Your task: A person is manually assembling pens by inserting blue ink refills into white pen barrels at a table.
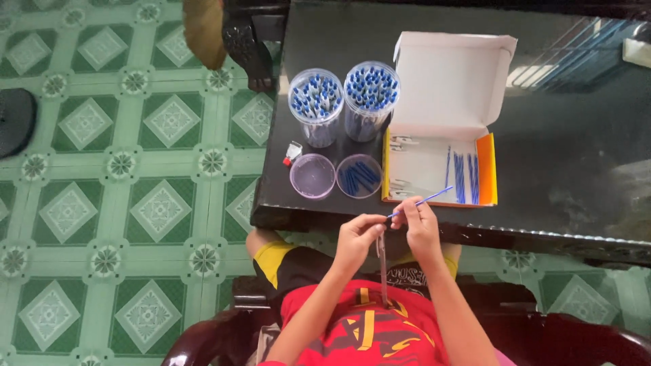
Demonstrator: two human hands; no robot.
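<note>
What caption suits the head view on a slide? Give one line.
Seated at a dark table, left hand holds a pen barrel while right hand feeds in a blue refill.

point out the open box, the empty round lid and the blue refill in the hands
open box (444, 81), head view, on the inside of its raised white flap
empty round lid (312, 176), head view, on its clear pinkish middle
blue refill (434, 196), head view, on its thin shaft above the right hand

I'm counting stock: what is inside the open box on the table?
The open box holds a few loose blue refills near its orange wall and some small metal clips along the left edge. Nothing visibly covers the rest.
</note>
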